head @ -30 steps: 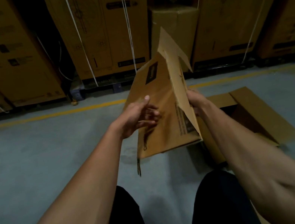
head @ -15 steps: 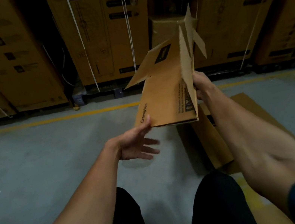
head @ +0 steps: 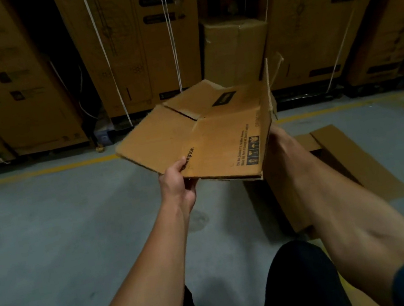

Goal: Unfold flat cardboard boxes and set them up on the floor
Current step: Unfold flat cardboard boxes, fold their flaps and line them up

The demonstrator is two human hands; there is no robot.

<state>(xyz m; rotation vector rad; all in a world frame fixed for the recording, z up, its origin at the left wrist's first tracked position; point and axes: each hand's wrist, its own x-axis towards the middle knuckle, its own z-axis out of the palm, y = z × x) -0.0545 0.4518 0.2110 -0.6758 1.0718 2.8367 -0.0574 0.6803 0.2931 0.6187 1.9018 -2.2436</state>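
Observation:
A brown cardboard box (head: 222, 138) with black print hangs in the air in front of me, partly opened, its printed panel facing up and loose flaps spread to the left and back. My left hand (head: 177, 181) grips the near left edge, thumb on top beside the printed brand name. My right hand (head: 275, 140) holds the right side wall from outside; its fingers are hidden behind the cardboard. On the floor to the right stands another box (head: 337, 158), opened, with its flaps spread out.
Tall strapped cartons (head: 138, 42) line the back wall, with a smaller taped carton (head: 233, 47) between them. A yellow line (head: 37, 172) runs across the grey concrete floor (head: 61, 231). My legs in dark trousers (head: 297, 287) are at the bottom.
The box has swung from nearly upright to lying flatter and opening out. My left hand, free half a second ago, now grips its near left edge.

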